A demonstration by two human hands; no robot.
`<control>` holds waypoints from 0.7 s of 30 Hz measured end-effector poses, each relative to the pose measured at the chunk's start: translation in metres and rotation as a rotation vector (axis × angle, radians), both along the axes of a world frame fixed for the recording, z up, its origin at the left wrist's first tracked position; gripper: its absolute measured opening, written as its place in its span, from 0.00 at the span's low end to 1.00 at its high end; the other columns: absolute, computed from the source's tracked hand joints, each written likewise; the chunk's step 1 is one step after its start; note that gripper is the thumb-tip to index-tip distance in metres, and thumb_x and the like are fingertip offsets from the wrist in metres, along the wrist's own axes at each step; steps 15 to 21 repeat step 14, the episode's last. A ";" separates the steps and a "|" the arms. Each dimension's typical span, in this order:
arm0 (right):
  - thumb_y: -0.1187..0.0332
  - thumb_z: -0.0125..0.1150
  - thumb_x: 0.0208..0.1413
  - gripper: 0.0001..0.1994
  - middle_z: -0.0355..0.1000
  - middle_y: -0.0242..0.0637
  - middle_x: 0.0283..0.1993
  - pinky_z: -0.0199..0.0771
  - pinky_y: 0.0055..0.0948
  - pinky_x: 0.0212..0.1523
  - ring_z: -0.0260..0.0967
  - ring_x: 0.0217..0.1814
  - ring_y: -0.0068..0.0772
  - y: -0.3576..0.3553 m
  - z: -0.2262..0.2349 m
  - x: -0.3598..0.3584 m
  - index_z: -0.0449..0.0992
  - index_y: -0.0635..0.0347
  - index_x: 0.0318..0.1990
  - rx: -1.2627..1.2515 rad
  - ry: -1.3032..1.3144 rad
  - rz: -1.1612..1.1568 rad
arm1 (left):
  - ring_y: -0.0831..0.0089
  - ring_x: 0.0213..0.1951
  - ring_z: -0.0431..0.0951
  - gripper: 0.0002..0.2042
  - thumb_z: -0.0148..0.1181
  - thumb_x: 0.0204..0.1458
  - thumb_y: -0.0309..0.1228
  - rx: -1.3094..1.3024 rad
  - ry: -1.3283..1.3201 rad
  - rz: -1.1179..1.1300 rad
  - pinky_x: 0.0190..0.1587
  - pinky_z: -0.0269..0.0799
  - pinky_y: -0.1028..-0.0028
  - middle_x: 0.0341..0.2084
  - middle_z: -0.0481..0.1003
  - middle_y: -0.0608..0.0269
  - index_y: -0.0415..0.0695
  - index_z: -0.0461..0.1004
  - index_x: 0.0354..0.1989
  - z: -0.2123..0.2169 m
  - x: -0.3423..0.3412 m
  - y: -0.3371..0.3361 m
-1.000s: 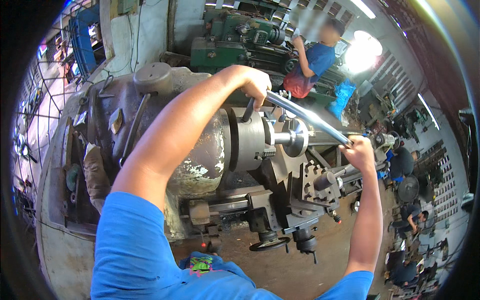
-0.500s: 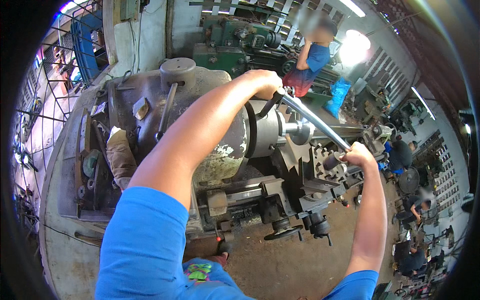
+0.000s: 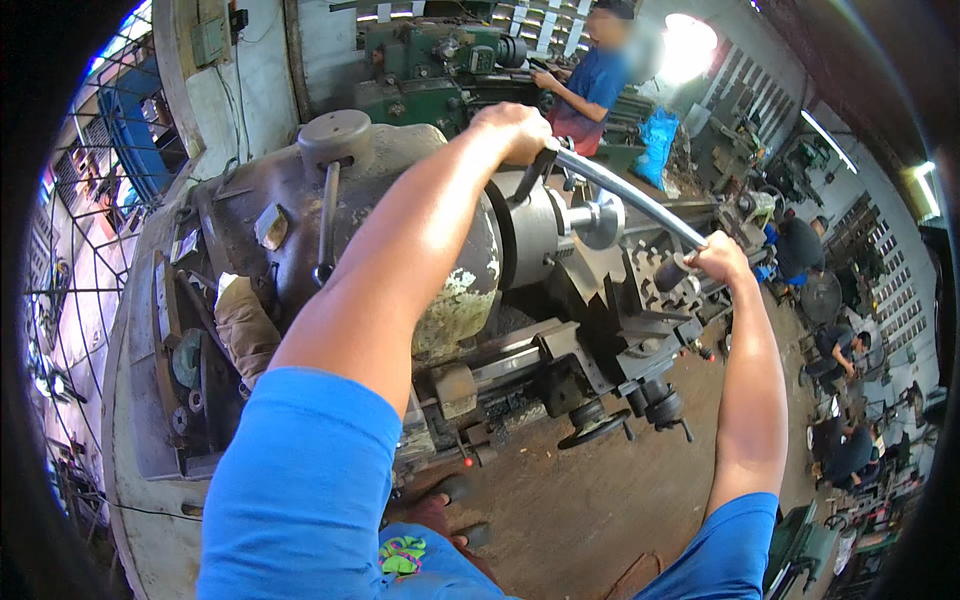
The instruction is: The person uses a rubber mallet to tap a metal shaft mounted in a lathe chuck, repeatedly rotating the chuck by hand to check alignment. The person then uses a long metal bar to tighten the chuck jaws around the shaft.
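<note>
R hand (image 3: 716, 258) clamped round the lower end of a long steel pipe (image 3: 628, 197), above the lathe carriage (image 3: 640, 330). Pipe's long axis slants up-left to down-right, far end at the chuck (image 3: 535, 232). L hand (image 3: 515, 130) fisted over that upper end, w/ a dark chuck key (image 3: 532, 176) under it. Beyond, another person (image 3: 590, 85) at a green machine (image 3: 430, 60).

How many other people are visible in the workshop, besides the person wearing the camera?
3, maybe more hidden behind machines: one in a blue shirt at the green lathe at the top, one bent over at the right, one crouching lower right.
</note>
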State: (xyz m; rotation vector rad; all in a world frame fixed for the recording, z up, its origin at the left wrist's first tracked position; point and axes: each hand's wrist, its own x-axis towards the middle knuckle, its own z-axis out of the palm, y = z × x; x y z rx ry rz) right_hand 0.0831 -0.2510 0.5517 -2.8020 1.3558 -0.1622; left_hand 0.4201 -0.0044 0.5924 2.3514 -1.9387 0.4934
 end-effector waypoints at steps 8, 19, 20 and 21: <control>0.62 0.58 0.48 0.18 0.78 0.61 0.44 0.77 0.45 0.50 0.79 0.51 0.56 0.004 0.005 0.006 0.82 0.66 0.42 0.003 0.073 -0.041 | 0.55 0.44 0.83 0.10 0.61 0.46 0.27 -0.035 -0.110 -0.041 0.48 0.80 0.60 0.36 0.83 0.52 0.49 0.84 0.37 -0.010 0.017 -0.011; 0.63 0.56 0.51 0.21 0.76 0.60 0.53 0.75 0.46 0.57 0.76 0.57 0.55 0.025 0.003 -0.005 0.81 0.65 0.50 -0.010 0.011 -0.099 | 0.53 0.45 0.83 0.13 0.62 0.44 0.29 -0.106 -0.165 -0.084 0.47 0.80 0.59 0.39 0.82 0.51 0.51 0.83 0.41 -0.015 0.023 -0.004; 0.63 0.56 0.51 0.21 0.76 0.60 0.53 0.75 0.46 0.57 0.76 0.57 0.55 0.025 0.003 -0.005 0.81 0.65 0.50 -0.010 0.011 -0.099 | 0.53 0.45 0.83 0.13 0.62 0.44 0.29 -0.106 -0.165 -0.084 0.47 0.80 0.59 0.39 0.82 0.51 0.51 0.83 0.41 -0.015 0.023 -0.004; 0.63 0.56 0.51 0.21 0.76 0.60 0.53 0.75 0.46 0.57 0.76 0.57 0.55 0.025 0.003 -0.005 0.81 0.65 0.50 -0.010 0.011 -0.099 | 0.53 0.45 0.83 0.13 0.62 0.44 0.29 -0.106 -0.165 -0.084 0.47 0.80 0.59 0.39 0.82 0.51 0.51 0.83 0.41 -0.015 0.023 -0.004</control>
